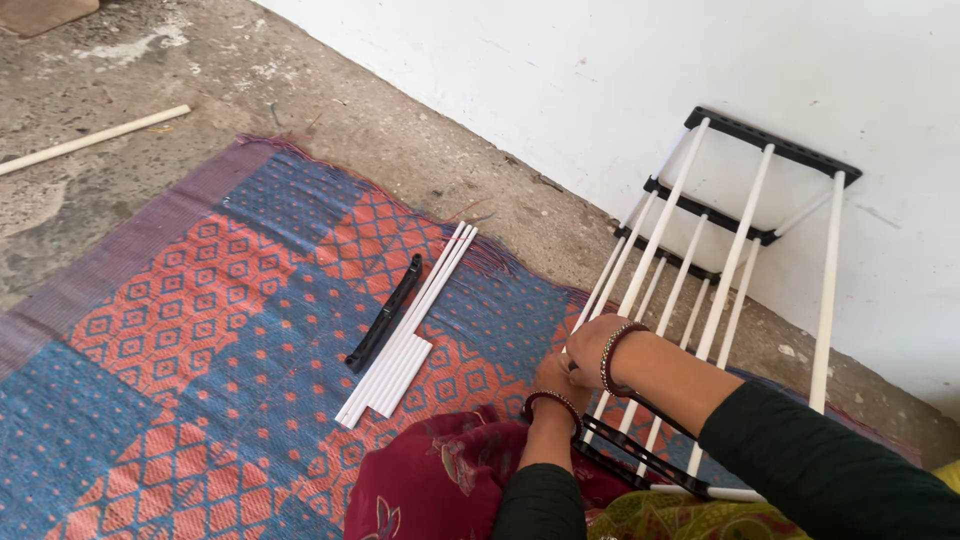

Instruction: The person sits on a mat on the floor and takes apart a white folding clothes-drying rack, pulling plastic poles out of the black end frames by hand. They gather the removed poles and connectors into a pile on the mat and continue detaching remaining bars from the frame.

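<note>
Nearest the camera, the left hand (553, 378) and right hand (592, 345) meet at one white rod (640, 290) of the rack frame (715, 290) lying on the mat (200, 330) by the wall; each grip is closed on it. Judged step: seating that rod. Next, loose rods (405, 335) and a black bar (385, 312) lie to the left. Both forearms extend forward, wrists bent down.

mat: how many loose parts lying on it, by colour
white rods: 4
black bar: 1
total: 5
The rack under both hands is left out, as is the stick lying off the mat.
</note>
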